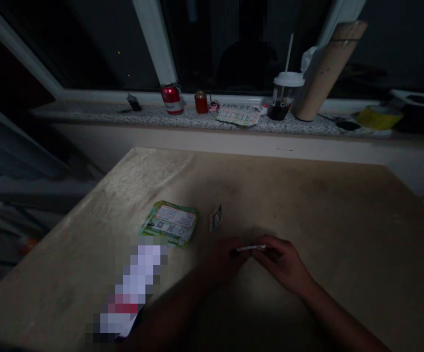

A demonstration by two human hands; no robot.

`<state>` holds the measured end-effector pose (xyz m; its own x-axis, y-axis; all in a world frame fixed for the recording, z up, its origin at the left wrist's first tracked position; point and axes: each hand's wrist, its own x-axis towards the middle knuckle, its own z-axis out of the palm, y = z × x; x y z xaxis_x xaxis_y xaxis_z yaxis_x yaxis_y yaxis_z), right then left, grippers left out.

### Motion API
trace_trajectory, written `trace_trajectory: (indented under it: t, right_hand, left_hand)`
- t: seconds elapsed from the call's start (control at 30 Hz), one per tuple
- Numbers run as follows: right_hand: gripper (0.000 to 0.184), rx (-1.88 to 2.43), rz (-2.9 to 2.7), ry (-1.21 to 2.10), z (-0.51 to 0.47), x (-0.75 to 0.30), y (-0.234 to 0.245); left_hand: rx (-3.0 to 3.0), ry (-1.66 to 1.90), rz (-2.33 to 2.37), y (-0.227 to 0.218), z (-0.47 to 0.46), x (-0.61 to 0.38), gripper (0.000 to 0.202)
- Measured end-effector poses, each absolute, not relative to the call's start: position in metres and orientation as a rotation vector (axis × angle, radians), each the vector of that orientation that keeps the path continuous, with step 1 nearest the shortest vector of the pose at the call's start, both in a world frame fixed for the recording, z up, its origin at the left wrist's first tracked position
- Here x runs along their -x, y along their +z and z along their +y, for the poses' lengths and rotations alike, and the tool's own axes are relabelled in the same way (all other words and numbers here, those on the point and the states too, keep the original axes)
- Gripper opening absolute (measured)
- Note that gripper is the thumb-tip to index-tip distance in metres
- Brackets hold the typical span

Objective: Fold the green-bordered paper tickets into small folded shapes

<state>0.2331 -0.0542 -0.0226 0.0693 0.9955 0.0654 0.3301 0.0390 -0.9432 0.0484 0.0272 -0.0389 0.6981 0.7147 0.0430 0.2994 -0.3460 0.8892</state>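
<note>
Both hands meet above the near middle of the table (212, 176). My left hand (226, 256) and my right hand (283, 259) pinch the two ends of a thin, flat card-like piece (251, 248). It is seen almost edge-on, pale with some coloured marks, so its kind is hard to make out. Just beyond my left hand lies a small card-like piece (216, 218) with a printed picture, partly tilted up. To its left rests a green printed packet (171, 222), with white label panels and square codes facing up.
A pixelated bright oblong (135, 283) lies left of my left forearm. Along the granite windowsill (113, 115) stand a red can (172, 100), a small red-orange container (201, 102), a blister-like printed sheet (238, 115), a lidded cup with straw (285, 95) and a tall tan flask (329, 73).
</note>
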Motion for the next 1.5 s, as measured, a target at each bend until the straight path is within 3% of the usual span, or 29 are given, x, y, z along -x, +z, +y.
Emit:
trace_trajectory:
  t: [0.4,0.87,1.5]
  right_hand:
    - [0.019,1.380,-1.490,0.874,-0.058,-0.241,-0.028]
    - [0.014,1.369,-1.582,0.770,-0.059,-0.242,-0.027]
    - [0.024,1.410,-1.558,0.952,-0.059,-0.238,-0.027]
  left_hand:
    - [-1.998,0.592,0.633,-0.030,0.026,-0.045,0.022]
    - [-1.969,0.547,0.829,-0.025,0.029,-0.038,0.017]
    - [-1.888,0.473,0.839,-0.024,0.027,-0.037,0.022]
